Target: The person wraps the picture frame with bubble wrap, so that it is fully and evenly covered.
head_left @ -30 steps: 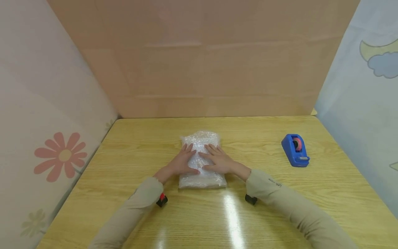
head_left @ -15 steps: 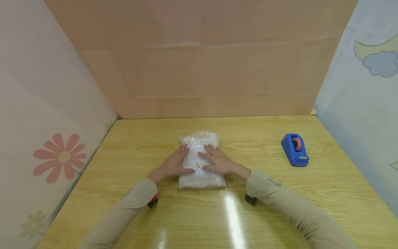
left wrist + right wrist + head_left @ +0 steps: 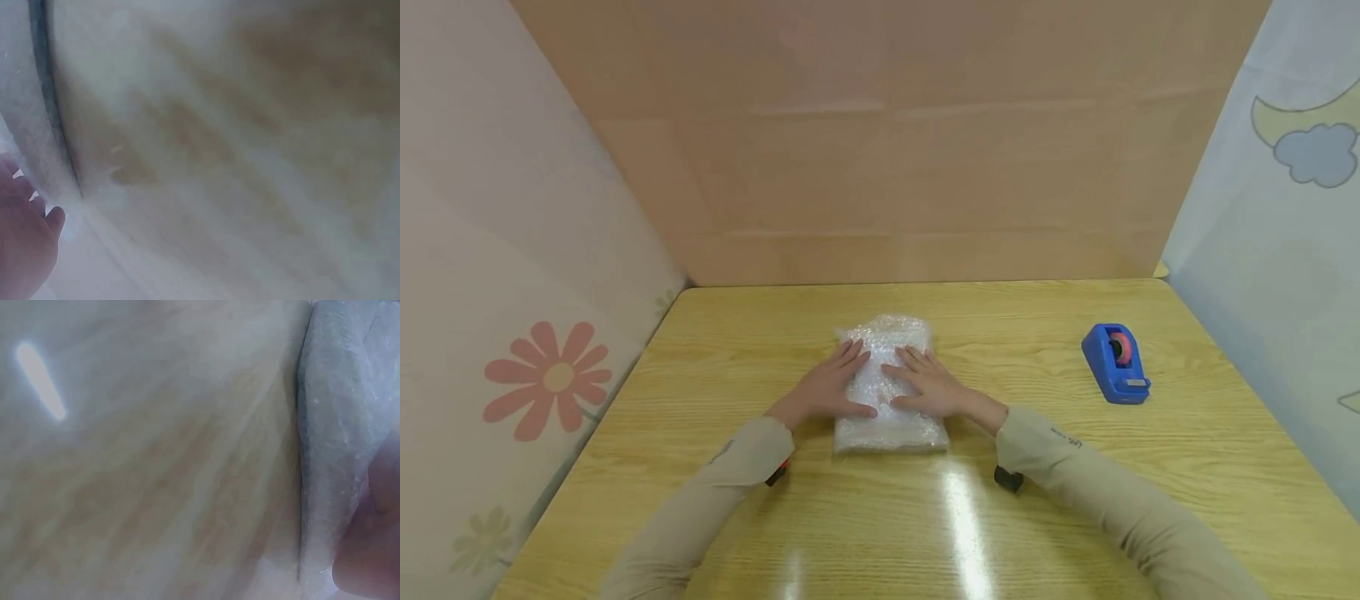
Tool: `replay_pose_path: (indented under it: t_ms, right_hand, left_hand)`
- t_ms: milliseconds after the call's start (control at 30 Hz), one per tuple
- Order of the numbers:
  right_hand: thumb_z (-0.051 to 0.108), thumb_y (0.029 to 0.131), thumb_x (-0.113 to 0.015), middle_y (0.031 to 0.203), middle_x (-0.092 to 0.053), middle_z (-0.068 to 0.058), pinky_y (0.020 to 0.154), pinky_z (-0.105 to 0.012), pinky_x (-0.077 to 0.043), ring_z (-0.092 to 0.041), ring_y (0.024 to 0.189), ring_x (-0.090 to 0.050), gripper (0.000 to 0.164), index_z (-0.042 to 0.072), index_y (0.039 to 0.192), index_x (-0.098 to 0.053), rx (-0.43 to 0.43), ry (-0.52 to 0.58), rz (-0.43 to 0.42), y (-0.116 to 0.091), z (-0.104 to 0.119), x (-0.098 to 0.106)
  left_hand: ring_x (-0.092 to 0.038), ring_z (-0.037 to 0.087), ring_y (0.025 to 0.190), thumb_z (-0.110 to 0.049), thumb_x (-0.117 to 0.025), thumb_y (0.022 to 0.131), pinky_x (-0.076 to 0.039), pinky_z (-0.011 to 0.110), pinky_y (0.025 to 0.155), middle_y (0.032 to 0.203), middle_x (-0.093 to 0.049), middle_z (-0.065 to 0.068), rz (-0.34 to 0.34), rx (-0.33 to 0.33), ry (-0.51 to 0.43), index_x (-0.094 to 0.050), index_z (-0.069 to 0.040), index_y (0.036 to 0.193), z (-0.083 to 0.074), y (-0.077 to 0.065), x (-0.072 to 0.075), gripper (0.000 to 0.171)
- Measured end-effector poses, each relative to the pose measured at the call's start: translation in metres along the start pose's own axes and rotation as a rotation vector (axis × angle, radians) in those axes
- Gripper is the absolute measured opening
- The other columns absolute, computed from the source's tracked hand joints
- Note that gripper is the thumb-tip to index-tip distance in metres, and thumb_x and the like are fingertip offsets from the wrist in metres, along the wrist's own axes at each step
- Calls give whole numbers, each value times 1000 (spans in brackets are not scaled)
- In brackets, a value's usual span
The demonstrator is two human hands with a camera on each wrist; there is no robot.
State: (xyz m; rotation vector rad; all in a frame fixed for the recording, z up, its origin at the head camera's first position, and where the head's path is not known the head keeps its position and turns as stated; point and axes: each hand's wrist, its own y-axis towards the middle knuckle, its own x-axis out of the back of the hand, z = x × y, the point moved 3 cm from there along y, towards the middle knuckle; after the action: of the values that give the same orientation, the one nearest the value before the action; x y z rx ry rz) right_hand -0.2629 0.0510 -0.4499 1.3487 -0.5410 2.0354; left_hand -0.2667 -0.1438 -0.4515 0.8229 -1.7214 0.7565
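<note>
A flat, roughly rectangular bundle of clear bubble wrap (image 3: 887, 433) lies on the wooden table; what it wraps is hidden. On its left side rests my left hand (image 3: 829, 390), fingers spread over the plastic and thumb pointing inward. My right hand (image 3: 934, 392) lies on the right side of the bundle, its fingers spread as well. In the left wrist view the left hand (image 3: 25, 237) shows at the lower left beside the wrap (image 3: 25, 106). The right wrist view shows the wrap's edge (image 3: 331, 450) and part of the right hand (image 3: 372, 550).
A blue tape dispenser (image 3: 1112, 362) with a pink roll stands on the right of the table (image 3: 1000, 533). A brown panel (image 3: 887, 167) rises behind the table's back edge. Pale walls with printed flowers (image 3: 557, 377) and a cloud flank both sides.
The left hand first slid left toward the bundle's edge, then came slightly back inward. My right hand and the bundle stay almost where they were.
</note>
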Motion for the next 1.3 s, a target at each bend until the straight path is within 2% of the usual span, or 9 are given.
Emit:
replay_pose_path:
  t_ms: [267, 367, 533, 700, 833, 1000, 1100, 1200, 1300]
  right_hand:
    - [41, 91, -49, 149, -11, -20, 108, -52, 1, -36, 137, -4, 61, 10, 141, -33, -14, 38, -12, 2, -7, 3]
    - [37, 91, -50, 148, -16, -21, 108, -52, -4, -36, 136, -8, 60, 6, 140, -33, -1, 116, -40, 0, -11, 8]
    - [31, 91, -53, 146, -22, -21, 106, -55, -14, -38, 135, -15, 59, 3, 139, -34, -7, 274, -68, -16, -17, 29]
    - [26, 91, -54, 143, -30, -20, 103, -55, -23, -38, 130, -27, 58, 3, 140, -32, -58, 337, -102, -43, -31, 53]
    - [22, 92, -54, 134, -41, -23, 95, -55, -34, -38, 119, -42, 55, 0, 138, -33, -97, 369, -150, -71, -50, 71]
    - [25, 93, -51, 123, -50, -23, 82, -45, -46, -33, 105, -52, 52, 2, 137, -36, -203, 371, -204, -111, -78, 89]
    - [25, 93, -51, 115, -55, -19, 75, -34, -49, -25, 98, -55, 49, 2, 135, -39, -257, 334, -255, -136, -93, 100]
    - [18, 92, -53, 105, -60, -15, 66, -24, -48, -12, 86, -57, 42, -1, 129, -46, -265, 281, -337, -160, -105, 110]
    - [16, 92, -54, 97, -62, -11, 60, -23, -47, -5, 77, -55, 40, -4, 125, -49, -310, 266, -403, -183, -116, 114]
  left_hand:
    - [2, 20, 139, -67, -63, 67, -17, 43, 109, 152, -5, 4, 8, 36, -69, -22, -10, 145, 2, 9, 3, 104]
    - [0, 21, 139, -65, -65, 67, -16, 43, 109, 152, -7, 5, 2, 26, -91, -23, -9, 144, 1, 9, 5, 104]
    - [-2, 21, 139, -65, -65, 67, -16, 41, 110, 152, -9, 5, -9, 14, -84, -22, -8, 144, 1, 10, 5, 105]
    - [-1, 20, 139, -63, -67, 67, -14, 39, 110, 152, -8, 5, -15, 17, -92, -20, -7, 145, 1, 8, 5, 107]
    - [-1, 21, 139, -60, -69, 67, -14, 39, 110, 152, -9, 6, -26, 10, -108, -20, -6, 144, 1, 6, 6, 107]
    - [-2, 22, 139, -61, -69, 66, -15, 41, 110, 152, -9, 7, -31, 5, -119, -21, -5, 144, 1, 5, 6, 107]
    - [-2, 21, 139, -62, -68, 66, -15, 40, 110, 152, -9, 6, -29, 0, -115, -21, -6, 144, 2, 6, 5, 107]
    - [-2, 21, 139, -61, -69, 66, -15, 39, 110, 152, -10, 6, -27, -1, -106, -21, -6, 144, 2, 7, 5, 107]
    - [-2, 22, 139, -60, -69, 66, -14, 40, 110, 152, -10, 8, -31, -4, -97, -21, -5, 144, 3, 7, 5, 107]
